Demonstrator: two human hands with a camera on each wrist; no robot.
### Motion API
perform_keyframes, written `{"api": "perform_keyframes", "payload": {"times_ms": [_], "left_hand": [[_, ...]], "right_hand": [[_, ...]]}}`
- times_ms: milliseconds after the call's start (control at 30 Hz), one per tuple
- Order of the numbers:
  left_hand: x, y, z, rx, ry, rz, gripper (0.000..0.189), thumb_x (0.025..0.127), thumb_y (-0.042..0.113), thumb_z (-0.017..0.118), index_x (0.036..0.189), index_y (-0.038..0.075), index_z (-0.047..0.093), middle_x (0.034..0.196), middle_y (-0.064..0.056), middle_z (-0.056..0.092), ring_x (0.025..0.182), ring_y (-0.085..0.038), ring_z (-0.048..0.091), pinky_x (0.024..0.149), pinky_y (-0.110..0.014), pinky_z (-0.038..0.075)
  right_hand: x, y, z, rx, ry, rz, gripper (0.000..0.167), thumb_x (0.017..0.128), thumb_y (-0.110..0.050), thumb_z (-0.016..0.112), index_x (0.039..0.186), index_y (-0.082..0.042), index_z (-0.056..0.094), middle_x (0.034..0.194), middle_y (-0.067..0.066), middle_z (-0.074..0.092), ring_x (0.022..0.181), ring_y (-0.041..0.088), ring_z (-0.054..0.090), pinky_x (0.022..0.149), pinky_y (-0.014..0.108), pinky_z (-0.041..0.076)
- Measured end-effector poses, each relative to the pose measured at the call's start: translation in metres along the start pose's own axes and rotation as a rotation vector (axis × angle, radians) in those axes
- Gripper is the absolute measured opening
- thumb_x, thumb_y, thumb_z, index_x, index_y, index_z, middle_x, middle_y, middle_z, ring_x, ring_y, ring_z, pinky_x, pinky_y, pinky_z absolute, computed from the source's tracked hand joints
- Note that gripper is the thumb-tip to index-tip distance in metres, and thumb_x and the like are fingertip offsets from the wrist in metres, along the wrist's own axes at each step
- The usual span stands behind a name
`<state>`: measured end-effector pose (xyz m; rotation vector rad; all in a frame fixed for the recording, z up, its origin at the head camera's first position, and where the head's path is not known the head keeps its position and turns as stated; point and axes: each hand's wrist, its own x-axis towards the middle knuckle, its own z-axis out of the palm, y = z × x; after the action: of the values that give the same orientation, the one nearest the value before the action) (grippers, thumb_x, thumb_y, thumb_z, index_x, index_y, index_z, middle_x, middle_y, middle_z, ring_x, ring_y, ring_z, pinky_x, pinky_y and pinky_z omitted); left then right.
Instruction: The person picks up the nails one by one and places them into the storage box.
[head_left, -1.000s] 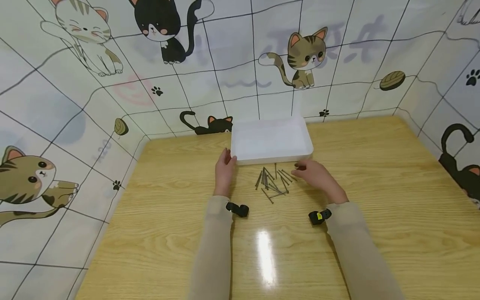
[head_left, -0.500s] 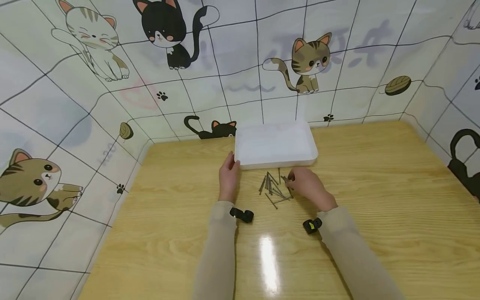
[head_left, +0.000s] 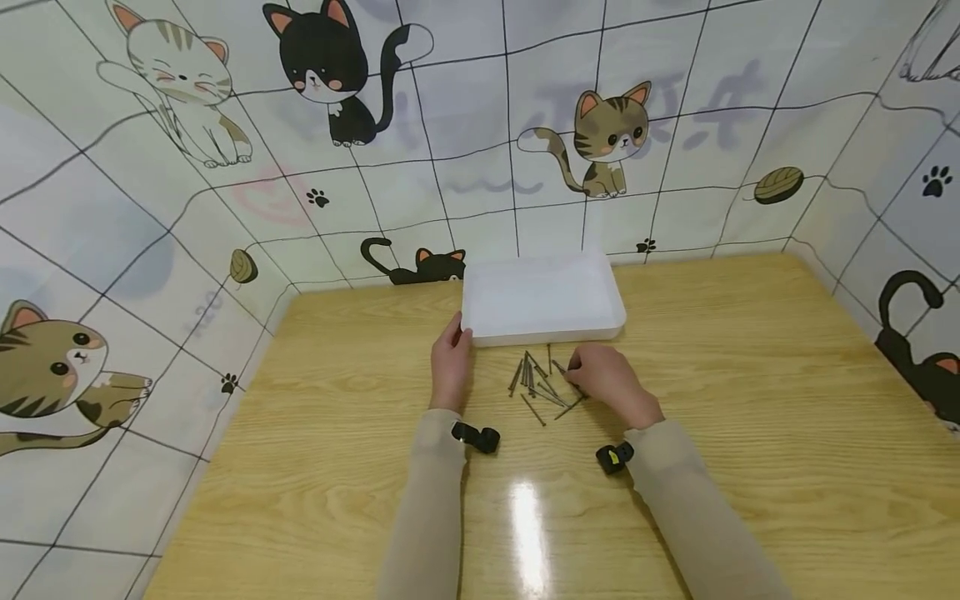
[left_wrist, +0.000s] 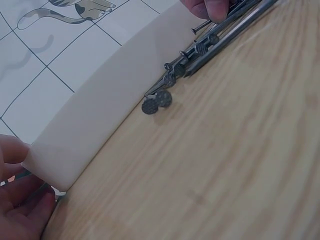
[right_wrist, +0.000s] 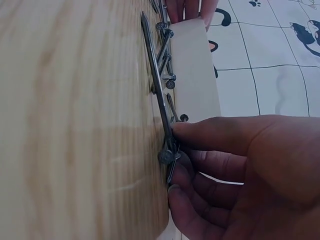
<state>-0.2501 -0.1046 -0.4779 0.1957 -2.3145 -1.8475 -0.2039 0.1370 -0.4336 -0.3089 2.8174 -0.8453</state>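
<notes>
A loose pile of steel nails (head_left: 529, 379) lies on the wooden table, just in front of a shallow white tray (head_left: 542, 297). My right hand (head_left: 604, 375) is at the pile's right side. In the right wrist view its thumb (right_wrist: 207, 135) and curled fingers pinch at several nails, the points partly hidden by the fingers; one long nail (right_wrist: 159, 90) lies across in front of the thumb. My left hand (head_left: 452, 365) holds the tray's front left corner, its fingers (left_wrist: 12, 150) around the edge in the left wrist view.
The wooden table (head_left: 337, 483) reaches back to a white tiled-pattern wall covering (head_left: 480, 108) with cartoon cats, which also runs along both sides. Each wrist wears a small black camera, such as the left one (head_left: 476, 437).
My right hand has moved left and down from the pile's edge onto its right-hand nails, fingers closing on them. The left hand has stayed at the tray corner; the head view shifted slightly.
</notes>
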Motion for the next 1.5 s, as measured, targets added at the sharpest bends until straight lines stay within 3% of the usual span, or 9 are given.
{"api": "perform_keyframes", "payload": {"times_ms": [333,567,700,900,1067,1300,1500], "left_hand": [[-0.001,-0.001,0.0,-0.021,0.005,-0.016,0.043,0.092,0.023,0.048,0.134,0.018,0.042,0.134,0.003,0.042,0.122,-0.009,0.037,0.098,-0.027,0.032],[-0.002,0.001,-0.001,-0.032,0.009,-0.011,0.043,0.092,0.024,0.048,0.134,0.018,0.042,0.134,0.003,0.043,0.121,-0.009,0.037,0.097,-0.026,0.032],[-0.002,0.0,0.0,-0.067,-0.004,0.01,0.043,0.092,0.02,0.048,0.135,0.018,0.041,0.134,0.004,0.042,0.122,-0.009,0.037,0.098,-0.028,0.031],[-0.003,-0.002,-0.001,-0.103,-0.008,0.048,0.043,0.092,0.017,0.048,0.135,0.017,0.041,0.134,0.003,0.042,0.122,-0.011,0.037,0.099,-0.03,0.031],[0.0,-0.002,-0.003,-0.112,-0.002,0.045,0.043,0.092,0.018,0.048,0.135,0.017,0.041,0.134,0.001,0.042,0.122,-0.012,0.038,0.099,-0.031,0.032],[0.003,-0.004,-0.004,-0.106,0.009,0.041,0.042,0.092,0.018,0.048,0.134,0.019,0.042,0.133,0.003,0.043,0.121,-0.009,0.038,0.098,-0.029,0.031],[0.001,-0.005,-0.001,-0.125,0.003,0.034,0.042,0.092,0.018,0.048,0.133,0.019,0.043,0.132,0.004,0.044,0.12,-0.007,0.039,0.098,-0.027,0.031]], "right_hand": [[-0.002,0.0,-0.005,0.005,-0.027,0.018,0.015,0.087,-0.017,0.055,0.09,-0.006,0.064,0.082,0.006,0.061,0.058,0.016,0.05,0.052,0.029,0.04],[0.0,0.008,-0.007,0.046,-0.048,-0.019,0.021,0.086,-0.017,0.055,0.102,-0.004,0.061,0.099,0.011,0.06,0.082,0.023,0.056,0.065,0.037,0.045],[0.003,0.014,-0.008,0.124,-0.083,-0.036,0.025,0.085,-0.012,0.055,0.108,-0.002,0.057,0.098,0.011,0.059,0.085,0.023,0.056,0.066,0.035,0.046],[0.004,0.017,-0.012,0.254,-0.114,-0.064,0.041,0.084,-0.006,0.053,0.124,-0.004,0.047,0.092,0.011,0.061,0.074,0.019,0.058,0.062,0.031,0.046],[0.005,0.015,-0.016,0.335,-0.08,-0.084,0.044,0.087,-0.008,0.05,0.129,-0.008,0.043,0.092,0.012,0.06,0.073,0.022,0.06,0.062,0.032,0.048],[0.009,0.014,-0.02,0.469,-0.05,-0.079,0.035,0.09,-0.009,0.048,0.125,-0.004,0.047,0.102,0.02,0.056,0.079,0.028,0.062,0.066,0.037,0.052],[0.018,0.011,-0.028,0.54,0.062,-0.09,0.037,0.089,-0.009,0.052,0.125,-0.005,0.046,0.103,0.02,0.054,0.083,0.032,0.061,0.069,0.041,0.051]]}}
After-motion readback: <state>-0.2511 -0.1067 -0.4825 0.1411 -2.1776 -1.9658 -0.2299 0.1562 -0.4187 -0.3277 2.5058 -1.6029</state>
